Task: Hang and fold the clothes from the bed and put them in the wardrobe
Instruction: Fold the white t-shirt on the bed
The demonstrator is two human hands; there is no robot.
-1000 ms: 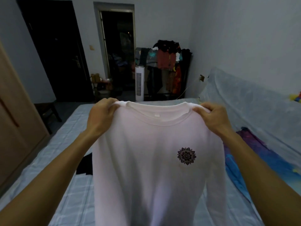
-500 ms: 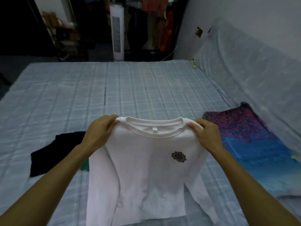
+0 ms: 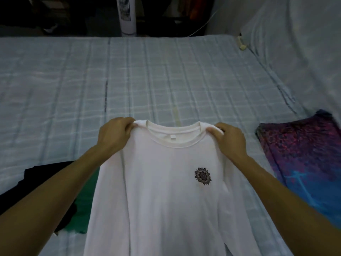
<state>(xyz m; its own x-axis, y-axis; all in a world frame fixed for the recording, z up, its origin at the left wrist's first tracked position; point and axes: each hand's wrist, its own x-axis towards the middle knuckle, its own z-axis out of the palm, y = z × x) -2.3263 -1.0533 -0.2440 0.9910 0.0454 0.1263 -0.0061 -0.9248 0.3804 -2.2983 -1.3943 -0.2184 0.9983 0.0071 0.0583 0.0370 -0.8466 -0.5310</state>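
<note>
A wide bed [image 3: 73,85] covered in a pale blue-grey checked quilted cover fills most of the view, its far edge running across the top of the picture. On the near middle of the bed lies a white long-sleeved cotton sweatshirt [image 3: 166,191] with a ribbed round neck and a small dark flower-shaped emblem [image 3: 202,176] on the chest, its front facing up and its collar pointing toward the far edge. The left hand [image 3: 115,134] grips the sweatshirt's left shoulder, fingers curled round a pinch of fabric, and the right hand [image 3: 230,140] grips the other shoulder in the same way; whether the shoulders rest on the bed or are lifted just off it cannot be told. Toward the near left edge of the bed a black garment [image 3: 42,178] lies crumpled, with a green cloth [image 3: 84,206] beside it, partly tucked under the sweatshirt's sleeve. At the right edge lies a purple, pink and blue patterned fabric [image 3: 304,156], next to a pale grey sheet-draped surface [image 3: 295,52] rising along the right side. Beyond the far edge of the bed the room is dark; a white slatted tower fan [image 3: 127,15] stands on the floor there, and dim hanging clothes [image 3: 193,12] show near the top.
</note>
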